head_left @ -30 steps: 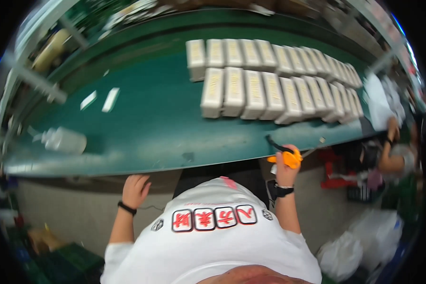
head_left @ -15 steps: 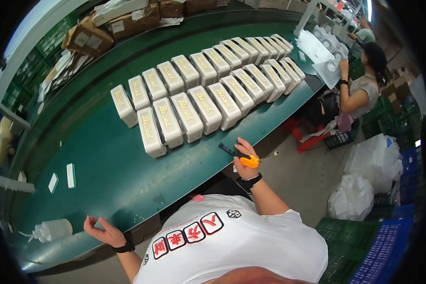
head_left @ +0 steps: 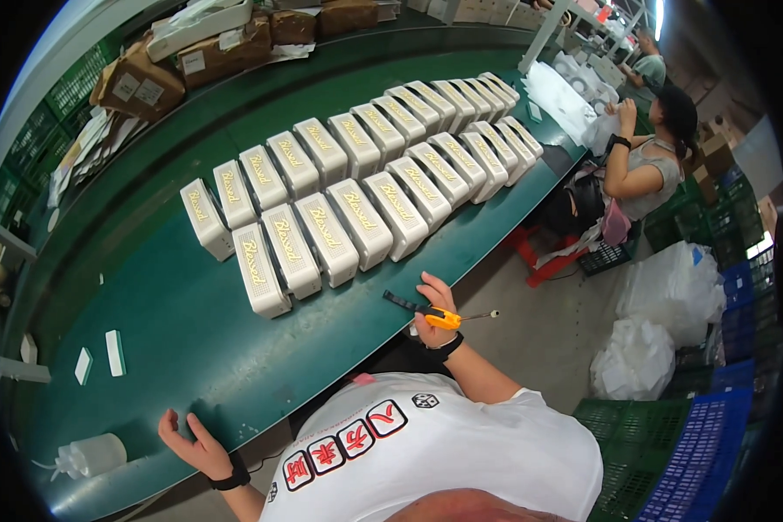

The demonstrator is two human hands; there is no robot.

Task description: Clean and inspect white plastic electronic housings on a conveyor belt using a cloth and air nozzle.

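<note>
My right hand (head_left: 437, 304) is closed around an orange-and-black handled tool (head_left: 444, 319) at the near edge of the green table. A thin metal shaft sticks out of the tool to the right, and a black strap-like end reaches left over the tabletop. What exact kind of tool it is, I cannot make out. My left hand (head_left: 195, 445) hovers by the table's near edge at lower left, fingers apart and holding nothing. Beyond my hands stand white box-shaped cases (head_left: 261, 272) with gold lettering, in two long rows. To the left of my left hand lies a clear squeeze bottle (head_left: 96, 456).
Two small white-and-green blocks (head_left: 115, 353) lie on the table's left part. Brown wrapped packages (head_left: 139, 83) line the far side. At right a person (head_left: 644, 165) sits working at the table's end. Bagged white material (head_left: 639, 357) and plastic crates (head_left: 626, 435) stand on the floor at right.
The whole view has shifted slightly, so the cases sit lower and further left. My right hand still holds the tool; my left hand stays empty. The seated person's hands have risen.
</note>
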